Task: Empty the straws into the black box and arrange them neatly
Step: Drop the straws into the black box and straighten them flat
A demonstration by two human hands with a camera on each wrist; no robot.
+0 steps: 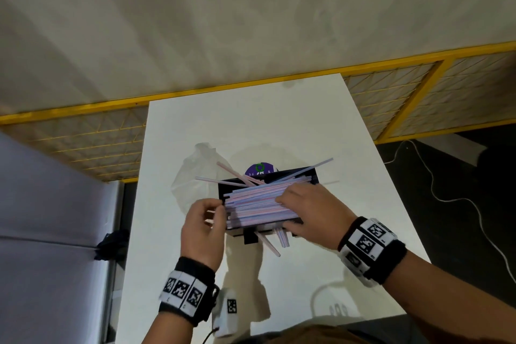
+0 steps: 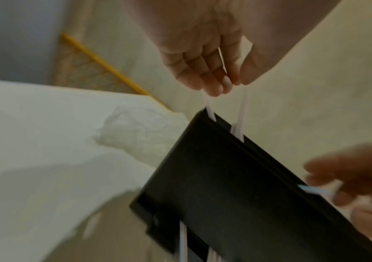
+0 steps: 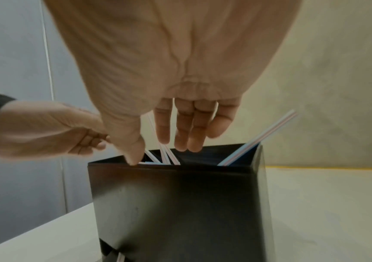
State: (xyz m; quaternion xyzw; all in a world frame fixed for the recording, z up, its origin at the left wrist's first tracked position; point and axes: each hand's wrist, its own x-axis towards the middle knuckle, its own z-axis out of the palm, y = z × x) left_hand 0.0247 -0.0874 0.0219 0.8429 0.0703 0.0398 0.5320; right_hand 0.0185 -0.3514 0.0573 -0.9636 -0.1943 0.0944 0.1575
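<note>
Black box (image 1: 231, 190) is already holding most straws (image 1: 259, 204), with strays crossing its rim and leaning outside, while the left hand (image 1: 202, 229) is pinching straw ends and the right hand (image 1: 304, 209) is pressing flat-fingered on the pile

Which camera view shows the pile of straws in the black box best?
The head view: the straws lie piled across the black box. The left wrist view shows few straw ends, blurred; the right wrist view only some sticking above the rim.

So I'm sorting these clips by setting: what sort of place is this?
Probably a fenced-off recording or test area, not a home: a bare white table, a yellow-framed mesh fence beside a plain wall, and tracking-marker bands on both wrists.
</note>
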